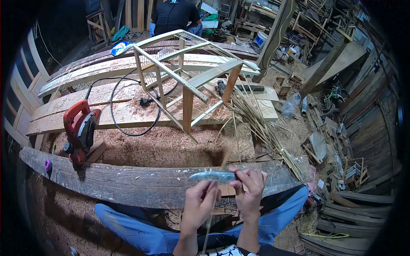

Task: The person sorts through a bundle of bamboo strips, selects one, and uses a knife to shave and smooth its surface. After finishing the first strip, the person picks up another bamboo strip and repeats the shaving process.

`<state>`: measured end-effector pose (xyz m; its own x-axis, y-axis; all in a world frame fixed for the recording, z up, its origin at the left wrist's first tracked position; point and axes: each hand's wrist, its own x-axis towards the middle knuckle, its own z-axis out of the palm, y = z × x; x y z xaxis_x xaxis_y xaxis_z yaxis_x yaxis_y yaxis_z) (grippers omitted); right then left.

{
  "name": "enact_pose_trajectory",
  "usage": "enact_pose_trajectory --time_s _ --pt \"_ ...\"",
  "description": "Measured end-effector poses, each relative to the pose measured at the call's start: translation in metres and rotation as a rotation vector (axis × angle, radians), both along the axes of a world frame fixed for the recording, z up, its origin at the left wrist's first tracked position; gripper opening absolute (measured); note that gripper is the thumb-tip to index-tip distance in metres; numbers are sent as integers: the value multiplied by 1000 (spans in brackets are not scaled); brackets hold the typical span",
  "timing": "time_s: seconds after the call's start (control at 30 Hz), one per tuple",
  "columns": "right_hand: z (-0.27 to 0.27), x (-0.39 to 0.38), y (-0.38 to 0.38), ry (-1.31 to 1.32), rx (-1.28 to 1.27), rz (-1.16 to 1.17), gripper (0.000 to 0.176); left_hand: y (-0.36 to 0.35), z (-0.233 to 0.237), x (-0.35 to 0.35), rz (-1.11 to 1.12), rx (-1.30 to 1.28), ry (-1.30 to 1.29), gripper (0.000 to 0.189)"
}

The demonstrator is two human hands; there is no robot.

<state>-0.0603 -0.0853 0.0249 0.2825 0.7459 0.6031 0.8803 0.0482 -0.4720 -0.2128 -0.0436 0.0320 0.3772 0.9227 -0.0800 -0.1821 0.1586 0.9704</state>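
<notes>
A knife [212,176] with a wide, pale blade lies level above the front plank, its tip to the left. My right hand [250,187] is closed around its dark handle. My left hand [200,204] is pinched just below the blade, on a thin pale strip [208,230] that hangs toward my lap. The strip's upper end is blurred above the blade. Behind the hands stands a wooden frame [188,91] with thin rods strung across it, and a bundle of thin sticks [267,134] leans down to the plank's right end.
The worn front plank [128,183] crosses before my knees. A red power planer [80,132] stands at left, near a purple tape roll [48,164]. A black cable [112,106] loops over boards [68,104]. Shavings cover the floor. Another person [173,18] sits at the back.
</notes>
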Motion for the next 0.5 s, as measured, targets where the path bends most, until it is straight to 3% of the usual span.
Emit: enact_pose_trajectory --time_s 0.07,0.33,0.4,0.5 --pt "0 -1 0 -23 -4 30 38 -1 -11 2 -158 16 78 18" --pt "-1 -4 0 33 37 63 35 1 -11 -4 -121 64 119 18" --pt "-6 -2 -1 27 44 53 35 2 -5 -8 -135 184 250 17" --pt "-9 -2 0 14 51 41 34 3 1 -9 -117 249 241 17"
